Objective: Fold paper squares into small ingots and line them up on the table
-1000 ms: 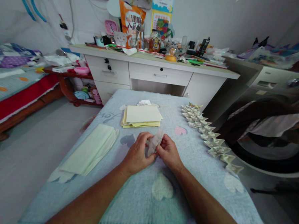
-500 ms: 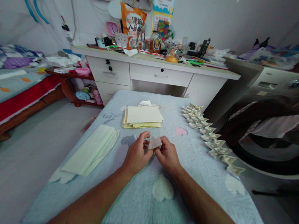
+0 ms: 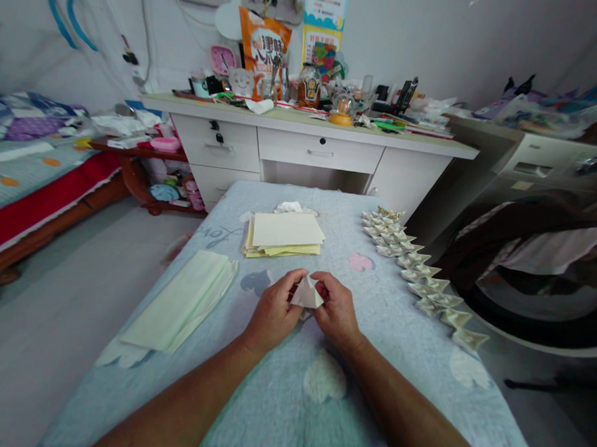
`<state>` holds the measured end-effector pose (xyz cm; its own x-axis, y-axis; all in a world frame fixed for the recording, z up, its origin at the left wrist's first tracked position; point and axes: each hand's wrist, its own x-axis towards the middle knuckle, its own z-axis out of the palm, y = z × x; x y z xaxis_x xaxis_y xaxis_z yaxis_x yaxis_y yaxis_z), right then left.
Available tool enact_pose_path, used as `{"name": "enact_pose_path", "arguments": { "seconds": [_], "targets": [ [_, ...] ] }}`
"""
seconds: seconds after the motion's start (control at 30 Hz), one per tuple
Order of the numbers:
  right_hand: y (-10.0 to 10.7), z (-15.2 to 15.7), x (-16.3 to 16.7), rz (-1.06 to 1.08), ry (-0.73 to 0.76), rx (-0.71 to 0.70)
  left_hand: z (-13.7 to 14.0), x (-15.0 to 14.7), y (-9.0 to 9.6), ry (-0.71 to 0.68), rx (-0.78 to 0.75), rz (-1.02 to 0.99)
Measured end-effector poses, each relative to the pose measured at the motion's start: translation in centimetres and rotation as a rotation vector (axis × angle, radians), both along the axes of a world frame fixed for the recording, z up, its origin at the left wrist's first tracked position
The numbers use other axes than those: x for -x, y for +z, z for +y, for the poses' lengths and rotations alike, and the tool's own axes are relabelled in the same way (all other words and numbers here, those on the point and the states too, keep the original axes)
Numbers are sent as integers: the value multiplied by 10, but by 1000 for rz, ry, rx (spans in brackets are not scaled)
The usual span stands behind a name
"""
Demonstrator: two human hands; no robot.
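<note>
Fingers [image 3: 292, 278] of left hand [image 3: 272, 315] and right hand [image 3: 338, 312] grip folded paper [image 3: 307, 295] over the bench [image 3: 259, 408], well inside its edges, open cloth rightward to the folded-paper row [image 3: 420, 274]; peak toward far edge, long axis unclear.

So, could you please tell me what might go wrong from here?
The small paper piece held between the left hand and right hand looks thin, so it might tear or crease wrongly if pinched hard. The nearest folded shape in the row sits close to the right edge of the table and could be knocked off.
</note>
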<state>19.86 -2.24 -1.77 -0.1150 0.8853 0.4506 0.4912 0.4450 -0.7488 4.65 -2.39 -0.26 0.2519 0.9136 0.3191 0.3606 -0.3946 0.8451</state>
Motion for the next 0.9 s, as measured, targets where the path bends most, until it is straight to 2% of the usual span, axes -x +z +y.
{"name": "enact_pose_path", "arguments": {
  "seconds": [0.1,0.27,0.43,0.5,0.7,0.8,0.9],
  "targets": [
    [1,0,-1,-17,-6,-54,0,-1,1,-20,51,-67],
    [3,-1,-3,-19,-18,-90,1,-2,0,-103,234,-287],
    [5,-3,-3,-22,-1,-88,2,5,3,-303,387,-507],
    [5,-4,-3,-59,15,-112,3,8,5,-336,453,-609],
    [6,-7,-3,-253,58,-172,8,4,1,-75,586,-649],
    [9,-9,-2,-341,78,-171,11,3,-1,-51,608,-626],
    [10,-9,0,-291,51,-176,12,4,-2,-62,650,-637]
  ]
}}
